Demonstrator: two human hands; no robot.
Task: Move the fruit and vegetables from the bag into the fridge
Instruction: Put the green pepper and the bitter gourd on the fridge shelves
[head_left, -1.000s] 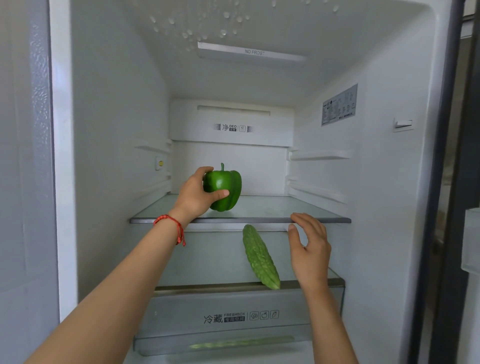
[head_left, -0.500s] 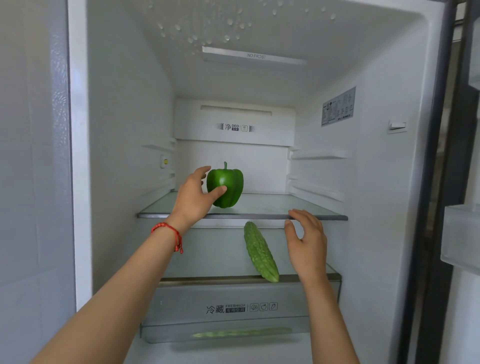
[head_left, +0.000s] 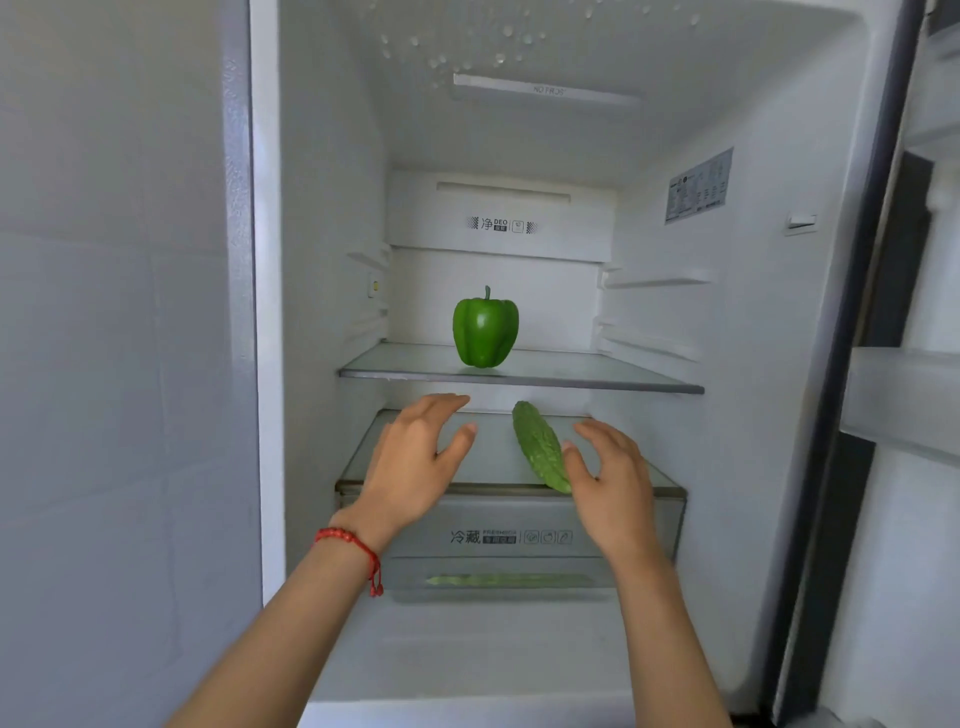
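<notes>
Head view: bitter gourd (head_left: 540, 446) lengthwise front-to-back.

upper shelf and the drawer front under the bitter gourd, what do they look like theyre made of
Upper shelf: likely glass, clear with a greenish tint, smooth and glossy; the green pepper throws a faint reflection on it, and a grey, possibly metal, strip edges its front. Drawer front: probably translucent plastic, smoky grey, with something green showing dimly through it.
</notes>
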